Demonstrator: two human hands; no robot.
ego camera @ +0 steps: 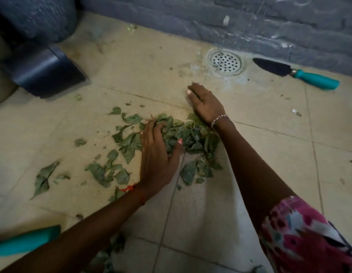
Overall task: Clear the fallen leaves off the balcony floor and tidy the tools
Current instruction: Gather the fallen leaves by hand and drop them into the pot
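**Both hands down among the leaves on the balcony tiles**

Head view: The left hand lies palm down on a pile of green leaves in the middle of the beige tiled floor. Its fingers are spread and reach into the heap, and the thumb is splayed wide; it grips nothing. The right hand rests on the tile at the far edge of the pile, fingers straight and together, also holding nothing, with a silver bracelet at its wrist. Loose leaves lie scattered to the left of the heap.

A black-bladed trowel with a teal handle lies by the grey brick wall, just right of the round floor drain and well apart from both hands. A second teal handle shows at the lower left edge; its tool end is out of view. A dark pot base stands at the upper left.
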